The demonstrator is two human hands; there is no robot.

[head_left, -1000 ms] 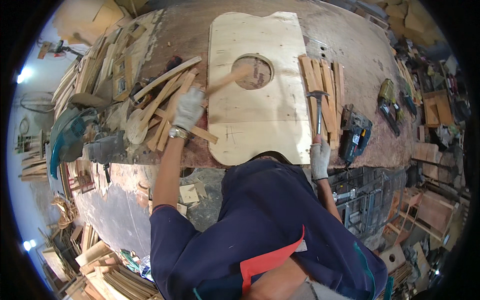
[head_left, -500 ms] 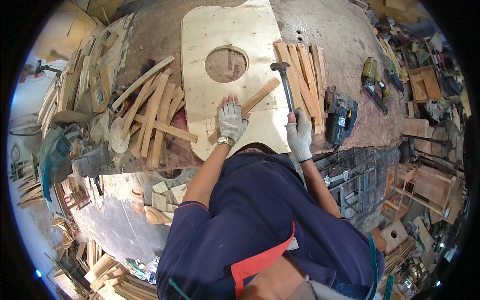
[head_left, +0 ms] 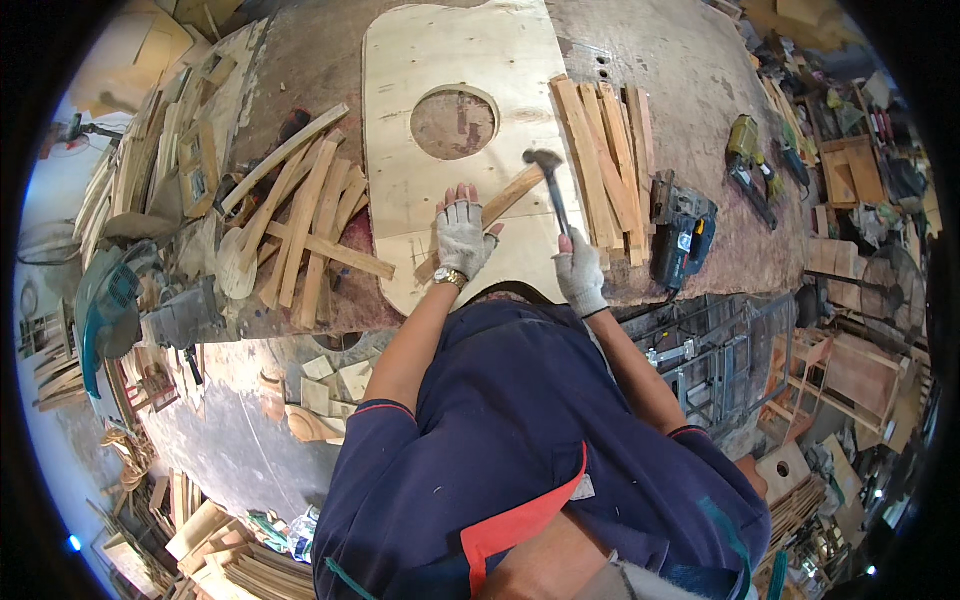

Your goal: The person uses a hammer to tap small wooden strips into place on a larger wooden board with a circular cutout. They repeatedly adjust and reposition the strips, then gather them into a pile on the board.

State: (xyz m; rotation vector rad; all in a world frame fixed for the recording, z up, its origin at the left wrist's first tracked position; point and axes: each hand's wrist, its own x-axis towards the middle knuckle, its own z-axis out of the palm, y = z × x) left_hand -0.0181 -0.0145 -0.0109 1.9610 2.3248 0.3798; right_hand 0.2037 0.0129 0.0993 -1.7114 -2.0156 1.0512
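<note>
A pale plywood panel (head_left: 400, 110), with rounded corners and a round cut-out, lies on the worktable in front of me. Across its near half a wooden strip (head_left: 512, 198) rests at a slant. My left hand (head_left: 464, 238), in a fingerless grey glove with a watch at the wrist, lies over this strip, fingers stretched out flat and thumb apart. In my right hand (head_left: 580, 274), gloved alike, is the handle of a hammer (head_left: 557, 190). Its head is raised beside the strip's far end. Whether it touches the wood I cannot tell.
Loose wooden strips (head_left: 326, 220) are heaped left of the panel, and more strips (head_left: 607, 170) lie along its right edge. A jigsaw (head_left: 683, 240) and a green power tool (head_left: 742, 150) rest farther right. At the far left stands a teal circular saw (head_left: 108, 300).
My right hand and the hammer have moved left, bringing the hammer's head over toward the slanted strip. My left hand stays in place on the strip.
</note>
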